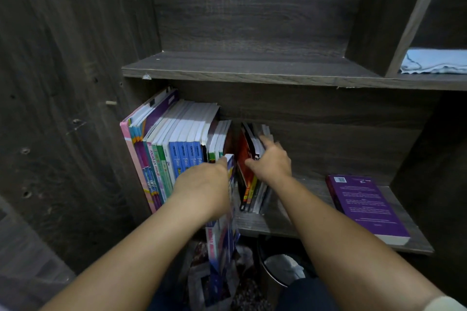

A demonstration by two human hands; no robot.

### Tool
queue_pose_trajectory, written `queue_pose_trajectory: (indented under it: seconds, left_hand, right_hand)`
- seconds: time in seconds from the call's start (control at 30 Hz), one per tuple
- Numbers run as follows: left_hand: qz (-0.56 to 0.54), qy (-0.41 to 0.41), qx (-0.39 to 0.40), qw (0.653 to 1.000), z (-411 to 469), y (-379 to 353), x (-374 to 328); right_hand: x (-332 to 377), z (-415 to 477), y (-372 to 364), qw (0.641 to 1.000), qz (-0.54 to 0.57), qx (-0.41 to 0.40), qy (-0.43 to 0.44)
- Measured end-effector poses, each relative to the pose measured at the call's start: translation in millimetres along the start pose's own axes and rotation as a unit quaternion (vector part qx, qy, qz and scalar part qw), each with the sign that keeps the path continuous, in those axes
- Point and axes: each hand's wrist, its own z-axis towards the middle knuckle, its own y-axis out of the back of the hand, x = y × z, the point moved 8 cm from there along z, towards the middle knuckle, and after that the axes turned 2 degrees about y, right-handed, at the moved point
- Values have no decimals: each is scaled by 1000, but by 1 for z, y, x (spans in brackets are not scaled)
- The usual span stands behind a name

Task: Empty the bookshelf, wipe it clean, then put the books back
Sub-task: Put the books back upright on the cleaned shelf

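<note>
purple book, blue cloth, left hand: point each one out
purple book (pixel 366 207), head view, middle of its back cover
blue cloth (pixel 434 62), head view, middle of its crumpled top
left hand (pixel 202 184), head view, back of the hand

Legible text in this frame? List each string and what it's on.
"ANAKAN PRIMA": teal spine, last letters unsure.
"fokus": blue spines.
Purple book back cover: barcode and print, too small.
Book held by left hand, leaning books gripped by right hand: blurred.

Lower shelf (pixel 298 222): row of books (pixel 177 149) upright at left, leaning bunch (pixel 252 192) midway, purple book (pixel 366 207) flat at right. Upper shelf (pixel 252 65): pale blue cloth (pixel 434 62).
</note>
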Motion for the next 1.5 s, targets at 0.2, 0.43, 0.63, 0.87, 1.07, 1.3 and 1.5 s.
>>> queue_pose_trajectory:
  seconds: [0.2, 0.43, 0.63, 0.87, 1.07, 1.3, 1.5]
  left_hand:
    - [-8, 45, -61, 997, 38, 14, -10]
    - [27, 9, -118, 993, 61, -5, -13]
    - [17, 0, -125, 992, 56, -15, -13]
    - [-28, 23, -119, 992, 49, -41, -7]
    - [18, -9, -196, 980, 48, -39, -5]
    - [-1, 26, -277, 961, 56, -51, 2]
    - [-8, 110, -146, 983, 49, -61, -5]
  right_hand:
    - [-1, 0, -5, 998, 17, 61, 14]
    - [5, 2, -10, 989, 41, 137, 22]
    - [11, -3, -11, 989, 53, 139, 21]
    - [20, -14, -15, 981, 25, 191, 39]
    - [3, -33, -17, 969, 103, 209, 79]
    - [-26, -36, -32, 980, 107, 155, 57]
    - [-35, -31, -37, 983, 6, 176, 45]
